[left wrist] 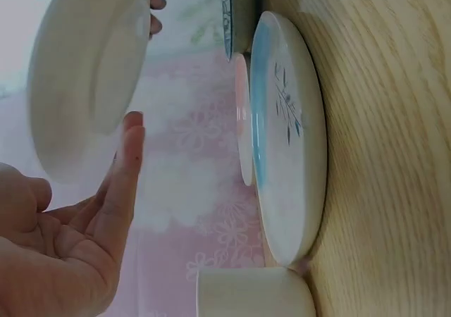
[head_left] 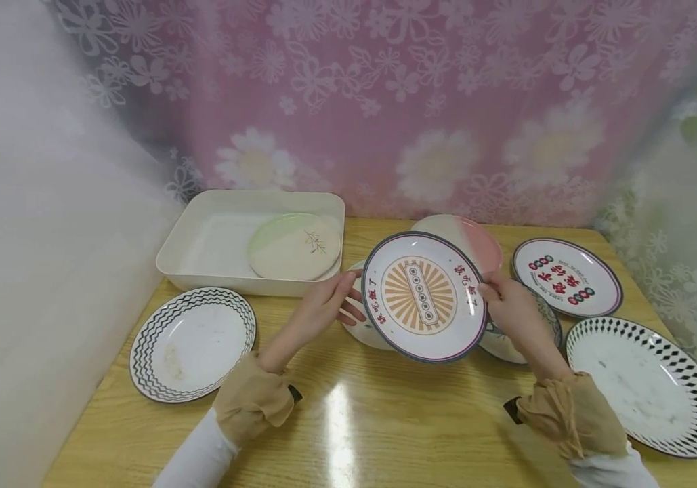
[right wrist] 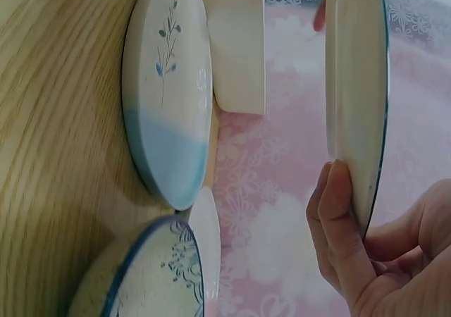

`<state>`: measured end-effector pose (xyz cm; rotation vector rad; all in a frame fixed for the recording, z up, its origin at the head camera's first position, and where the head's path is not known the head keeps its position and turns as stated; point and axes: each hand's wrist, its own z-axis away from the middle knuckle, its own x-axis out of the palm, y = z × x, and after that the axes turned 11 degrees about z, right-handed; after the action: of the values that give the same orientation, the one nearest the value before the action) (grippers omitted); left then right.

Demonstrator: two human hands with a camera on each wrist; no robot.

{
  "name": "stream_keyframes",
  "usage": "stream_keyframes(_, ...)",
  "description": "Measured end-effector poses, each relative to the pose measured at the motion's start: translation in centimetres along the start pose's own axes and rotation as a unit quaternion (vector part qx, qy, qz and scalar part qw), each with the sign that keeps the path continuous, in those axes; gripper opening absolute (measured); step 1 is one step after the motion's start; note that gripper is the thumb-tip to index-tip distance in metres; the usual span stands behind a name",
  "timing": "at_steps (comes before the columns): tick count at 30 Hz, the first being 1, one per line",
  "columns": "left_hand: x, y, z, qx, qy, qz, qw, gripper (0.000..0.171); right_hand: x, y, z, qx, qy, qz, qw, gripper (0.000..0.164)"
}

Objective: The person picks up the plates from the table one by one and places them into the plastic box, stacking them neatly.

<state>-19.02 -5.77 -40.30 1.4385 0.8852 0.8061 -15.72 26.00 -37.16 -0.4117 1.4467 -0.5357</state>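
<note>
A round white plate [head_left: 424, 297] with a dark rim, an orange sunburst and Chinese lettering hangs tilted above the table. My right hand [head_left: 515, 318] pinches its right edge, thumb on the front and fingers [right wrist: 337, 204] against the underside. At the opposite edge is my left hand [head_left: 324, 305], its fingers [left wrist: 120, 183] fairly straight and spread by the rim; whether they touch it I cannot tell. Below lies a plate with a blue band and a leaf sprig [left wrist: 282, 120], mostly covered in the head view. A patterned bowl [right wrist: 151, 275] sits below my right hand.
At the back left, a white bin [head_left: 189, 271] holds a green-and-cream plate [head_left: 287, 247]. A zigzag-rimmed plate [head_left: 202, 346] lies at left. On the right are a pink-and-white plate [head_left: 482, 244], a red-lettered plate [head_left: 567, 271] and a large diamond-rimmed oval plate [head_left: 641, 386].
</note>
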Motion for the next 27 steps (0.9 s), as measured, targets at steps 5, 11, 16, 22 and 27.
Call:
stream_keyframes(5, 0.5, 0.3, 0.0, 0.018, 0.006, 0.012, 0.9997, 0.046, 0.7, -0.4, -0.2, 0.002, -0.004, -0.032, 0.999, 0.040)
stream_keyframes(11, 0.0, 0.1, 0.0, 0.005, 0.006, 0.001, 1.0000, 0.042, 1.6, -0.9, -0.4, -0.006, -0.009, -0.067, 0.998, 0.040)
stream_keyframes(16, -1.0, -0.5, 0.1, -0.032, -0.001, 0.018, 0.9993, 0.046, 2.1, -1.1, -0.2, -0.009, -0.025, -0.104, 0.994, 0.041)
stream_keyframes(22, -1.4, -0.5, 0.3, -0.040, -0.005, 0.021, 0.9990, 0.046, 2.4, -1.4, -0.3, -0.013, -0.017, -0.099, 0.995, 0.041)
stream_keyframes(27, -1.7, -0.1, 0.5, -0.039, -0.002, 0.030, 0.9988, 0.039, 2.4, -1.5, -0.4, -0.016, -0.013, -0.098, 0.995, 0.043)
